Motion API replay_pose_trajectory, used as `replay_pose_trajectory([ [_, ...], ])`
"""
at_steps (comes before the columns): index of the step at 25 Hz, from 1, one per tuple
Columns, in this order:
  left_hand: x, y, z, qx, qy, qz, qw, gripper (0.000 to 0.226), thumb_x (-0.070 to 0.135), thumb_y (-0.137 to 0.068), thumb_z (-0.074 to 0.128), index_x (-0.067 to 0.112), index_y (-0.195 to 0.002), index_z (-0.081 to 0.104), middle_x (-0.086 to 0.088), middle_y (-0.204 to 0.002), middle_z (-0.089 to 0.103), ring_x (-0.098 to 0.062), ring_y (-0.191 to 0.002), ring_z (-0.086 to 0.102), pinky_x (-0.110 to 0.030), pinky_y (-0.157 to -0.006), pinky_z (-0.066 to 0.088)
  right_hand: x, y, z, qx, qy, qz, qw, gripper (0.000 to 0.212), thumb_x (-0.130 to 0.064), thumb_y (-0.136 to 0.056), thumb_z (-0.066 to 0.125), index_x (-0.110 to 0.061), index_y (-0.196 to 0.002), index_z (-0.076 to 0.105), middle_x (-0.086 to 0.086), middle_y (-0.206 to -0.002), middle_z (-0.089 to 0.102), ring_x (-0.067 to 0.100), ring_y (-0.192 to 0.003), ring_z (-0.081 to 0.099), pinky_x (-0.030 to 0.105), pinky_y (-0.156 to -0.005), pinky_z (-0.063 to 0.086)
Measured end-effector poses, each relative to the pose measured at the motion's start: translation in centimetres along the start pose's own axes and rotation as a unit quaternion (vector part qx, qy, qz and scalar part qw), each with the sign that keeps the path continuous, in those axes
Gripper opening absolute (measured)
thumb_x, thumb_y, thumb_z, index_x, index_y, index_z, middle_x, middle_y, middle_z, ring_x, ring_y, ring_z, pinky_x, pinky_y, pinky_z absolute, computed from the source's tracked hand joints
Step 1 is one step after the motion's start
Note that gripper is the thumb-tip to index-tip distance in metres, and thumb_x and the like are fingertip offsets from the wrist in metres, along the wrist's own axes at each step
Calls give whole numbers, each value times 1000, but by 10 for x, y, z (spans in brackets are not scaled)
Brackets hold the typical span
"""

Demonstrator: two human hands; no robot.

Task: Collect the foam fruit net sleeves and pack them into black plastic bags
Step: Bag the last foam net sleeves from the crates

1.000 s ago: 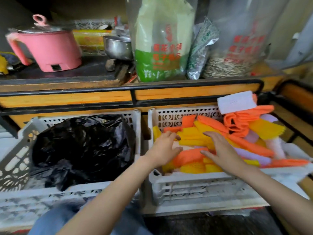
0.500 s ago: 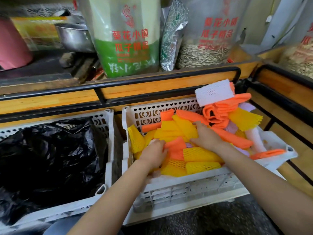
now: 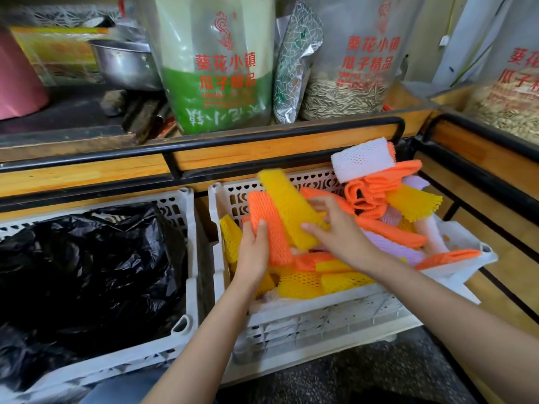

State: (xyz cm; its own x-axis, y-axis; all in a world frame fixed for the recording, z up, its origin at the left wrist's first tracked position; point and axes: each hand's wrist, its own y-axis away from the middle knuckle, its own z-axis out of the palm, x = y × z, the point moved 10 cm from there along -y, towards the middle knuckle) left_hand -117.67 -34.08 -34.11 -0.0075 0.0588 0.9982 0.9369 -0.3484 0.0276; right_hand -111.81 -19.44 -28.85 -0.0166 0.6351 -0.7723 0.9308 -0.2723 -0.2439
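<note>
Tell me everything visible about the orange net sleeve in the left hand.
The orange sleeve is a flat strip of foam mesh with diamond holes, held steeply tilted over the white crate. The left hand grips its lower half, thumb on the front. A yellow sleeve, pinched by the right hand, overlaps its right edge.

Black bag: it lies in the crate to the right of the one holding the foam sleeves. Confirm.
Wrong side. The head view shows the black bag lying in the crate to the left of the one holding the foam sleeves.
</note>
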Motion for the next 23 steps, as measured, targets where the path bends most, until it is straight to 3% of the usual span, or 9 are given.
replay_pose_trajectory([
  [3,-4,14,11,-70,44,-18,996,55,56,-95,34,12,-128,44,-8,-113,59,-14,-108,59,-22,-85,52,2,19,39,-89,36,18,995,47,-25,-88,64,-13,-129,43,-4,-121,50,5,-114,45,18,-92,35],
  [5,-2,18,12,-80,42,-22,996,27,36,-96,48,21,-118,45,10,-105,57,-1,-102,59,-12,-72,50,2,31,51,-136,50,6,989,45,-27,-89,62,-18,-130,45,-7,-120,50,4,-110,48,18,-90,36],
  [7,-4,14,7,-61,13,-27,998,28,21,-94,56,23,-118,42,7,-110,57,-15,-110,58,-24,-81,53,5,37,43,-150,76,-11,986,47,-30,-88,63,-22,-131,46,-7,-123,47,4,-111,50,19,-95,36],
  [9,-9,11,1,-47,-14,-33,998,36,19,-93,56,19,-127,42,-3,-121,56,-23,-114,55,-39,-93,49,18,36,15,-108,176,-30,978,66,-37,-80,70,-22,-137,41,-1,-136,41,14,-130,38,25,-106,27],
  [11,-13,11,-1,-43,-28,-46,998,41,19,-93,56,14,-131,42,-7,-126,54,-24,-114,54,-41,-96,47,45,35,-13,-90,274,-2,957,93,-46,-70,77,-19,-144,29,6,-148,30,26,-141,21,36,-113,20],
  [13,-14,11,0,-47,-38,-45,997,42,19,-93,57,12,-132,42,-6,-126,54,-24,-115,54,-38,-94,47,80,40,-34,-109,301,74,944,104,-43,-67,80,-19,-148,20,8,-151,23,28,-140,23,43,-111,27],
  [16,-12,13,2,-54,-38,-39,997,41,19,-93,56,12,-132,42,-4,-123,54,-21,-112,54,-35,-90,47,103,46,-49,-120,302,115,939,82,-37,-72,78,-18,-140,36,7,-138,47,23,-121,49,37,-90,45],
  [19,-11,15,2,-50,-37,-40,997,39,21,-94,55,14,-130,42,-1,-119,54,-21,-112,54,-38,-93,48,79,35,-64,-33,315,78,945,57,-37,-76,75,-13,-124,55,8,-114,63,23,-99,58,30,-70,39],
  [23,-2,14,-5,-25,-8,-16,1000,23,23,-95,54,23,-115,43,1,-114,56,-17,-105,57,-36,-89,50,15,27,-92,130,271,16,954,38,-35,-79,73,-10,-103,57,4,-86,56,29,-86,57,30,-61,29],
])
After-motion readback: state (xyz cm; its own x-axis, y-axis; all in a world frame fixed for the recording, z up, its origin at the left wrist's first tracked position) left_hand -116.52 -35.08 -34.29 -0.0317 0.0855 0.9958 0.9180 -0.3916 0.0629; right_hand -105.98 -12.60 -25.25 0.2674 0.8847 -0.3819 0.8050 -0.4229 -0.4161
